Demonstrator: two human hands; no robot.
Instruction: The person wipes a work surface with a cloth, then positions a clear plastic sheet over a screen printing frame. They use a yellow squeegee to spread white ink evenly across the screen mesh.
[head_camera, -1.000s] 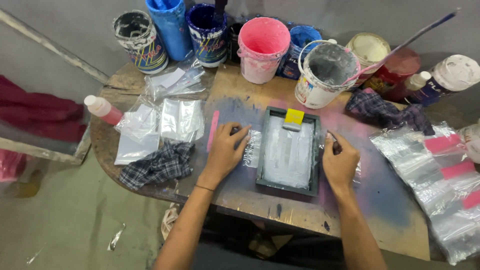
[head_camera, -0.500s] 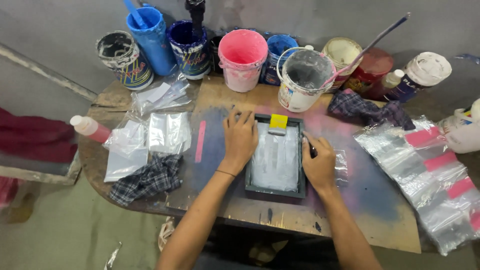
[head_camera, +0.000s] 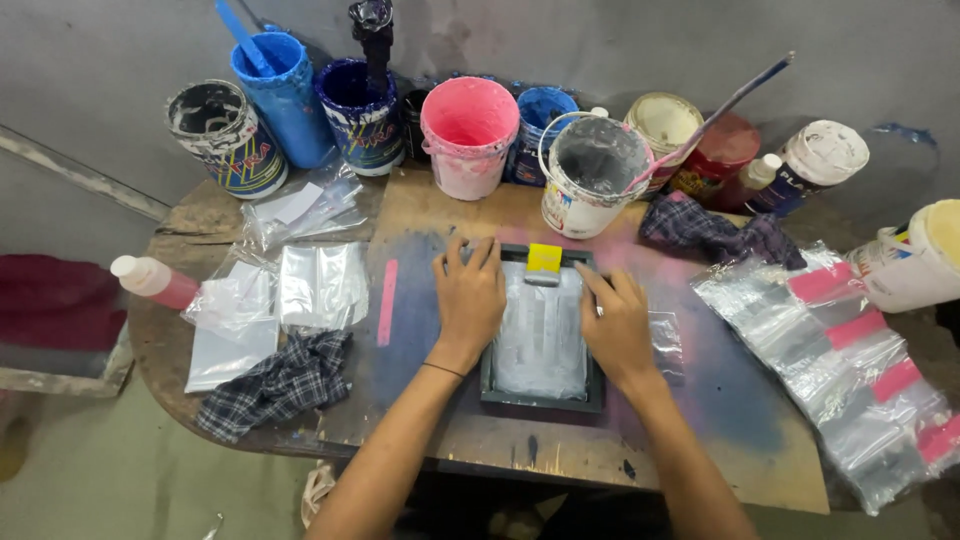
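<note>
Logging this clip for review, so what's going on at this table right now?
A person presses both hands on a small dark-framed printing screen lying flat on a paint-stained wooden table. The left hand lies flat on the frame's left edge, the right hand on its right edge. A yellow-handled squeegee rests at the screen's far end. Paint buckets line the back; clear plastic bags lie to the right.

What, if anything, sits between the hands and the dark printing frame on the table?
Nothing visible: the left hand lies flat on the printing frame's left edge, the right hand on its right edge.
</note>
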